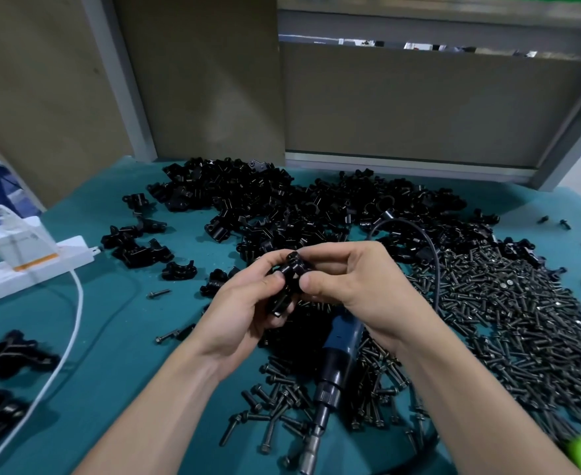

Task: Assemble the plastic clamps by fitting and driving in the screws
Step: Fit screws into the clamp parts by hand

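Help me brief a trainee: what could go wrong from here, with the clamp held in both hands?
1. The clamp, pinched in mid-air between left hand and right hand, could slip and get lost among the look-alike clamp pile.
2. The screwdriver lies among loose screws below the hands; grabbing it may scatter them.
3. Its cable loops over the parts and might drag some along.

Bare mat (pixel 118 341) left; screw pile (pixel 508 313) right
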Motion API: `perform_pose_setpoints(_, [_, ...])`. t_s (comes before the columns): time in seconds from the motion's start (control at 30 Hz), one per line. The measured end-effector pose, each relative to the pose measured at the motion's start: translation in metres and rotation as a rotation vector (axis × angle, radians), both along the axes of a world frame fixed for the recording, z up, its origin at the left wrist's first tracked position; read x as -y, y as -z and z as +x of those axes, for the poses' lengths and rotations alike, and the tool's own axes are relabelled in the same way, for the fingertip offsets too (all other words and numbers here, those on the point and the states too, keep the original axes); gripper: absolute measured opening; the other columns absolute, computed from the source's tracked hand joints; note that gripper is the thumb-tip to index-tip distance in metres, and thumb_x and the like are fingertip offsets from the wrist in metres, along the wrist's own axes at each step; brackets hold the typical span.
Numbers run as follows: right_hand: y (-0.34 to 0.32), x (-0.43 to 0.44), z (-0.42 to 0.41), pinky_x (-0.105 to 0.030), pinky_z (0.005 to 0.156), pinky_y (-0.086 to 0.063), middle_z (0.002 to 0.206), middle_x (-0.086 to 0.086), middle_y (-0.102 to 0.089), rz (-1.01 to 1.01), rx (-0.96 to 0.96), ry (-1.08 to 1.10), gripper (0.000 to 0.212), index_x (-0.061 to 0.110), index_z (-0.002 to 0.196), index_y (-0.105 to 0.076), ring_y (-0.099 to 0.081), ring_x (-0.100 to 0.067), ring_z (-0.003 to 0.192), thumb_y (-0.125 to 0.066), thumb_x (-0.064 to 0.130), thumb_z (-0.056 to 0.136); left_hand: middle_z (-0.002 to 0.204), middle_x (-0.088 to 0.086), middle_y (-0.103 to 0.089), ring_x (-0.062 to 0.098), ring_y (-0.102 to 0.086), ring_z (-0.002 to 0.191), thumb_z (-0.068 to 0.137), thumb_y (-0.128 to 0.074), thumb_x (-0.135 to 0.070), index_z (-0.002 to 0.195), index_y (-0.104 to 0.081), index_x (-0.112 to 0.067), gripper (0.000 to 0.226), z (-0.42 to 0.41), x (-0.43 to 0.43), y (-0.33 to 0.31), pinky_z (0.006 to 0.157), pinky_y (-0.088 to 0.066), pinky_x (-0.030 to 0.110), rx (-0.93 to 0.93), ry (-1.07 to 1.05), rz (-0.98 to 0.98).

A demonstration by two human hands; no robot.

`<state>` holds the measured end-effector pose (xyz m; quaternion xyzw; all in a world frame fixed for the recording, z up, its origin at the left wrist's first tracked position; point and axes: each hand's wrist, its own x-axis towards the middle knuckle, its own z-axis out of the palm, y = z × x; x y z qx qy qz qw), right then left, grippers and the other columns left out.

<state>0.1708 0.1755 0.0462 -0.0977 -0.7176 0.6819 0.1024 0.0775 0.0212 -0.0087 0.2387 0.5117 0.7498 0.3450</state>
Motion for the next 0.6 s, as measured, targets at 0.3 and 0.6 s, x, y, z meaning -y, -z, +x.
perform_pose_setpoints(0.3, [0.013,-0.001,-0.004,-0.026,0.084,-0.062,0.095,0.013,-0.079,0.297,0.097,0.327,0.036,0.038,0.093,-0.081,-0.074,0.003,0.086,-0.096,0.019,0.067,0.086,-0.006,-0.075,0.007,-0.069,0.075,0.098,-0.063,-0.012,0.101,-0.083,-0.036,0.032,0.007,-0.008,0.001,0.062,-0.056,0.023,0.02,-0.169,-0.063])
perform_pose_setpoints(0.6, [0.006,0.019,-0.002,-0.007,0.076,-0.049,0.13,0.006,-0.071,0.687,0.112,0.23,0.079,0.043,0.154,-0.041,-0.068,-0.007,0.102,-0.079,0.022,0.087,0.11,0.001,-0.077,0.012,-0.065,0.085,0.062,-0.083,-0.043,0.123,-0.075,-0.024,0.065,0.011,-0.012,0.002,0.071,-0.054,0.019,0.075,-0.231,-0.028])
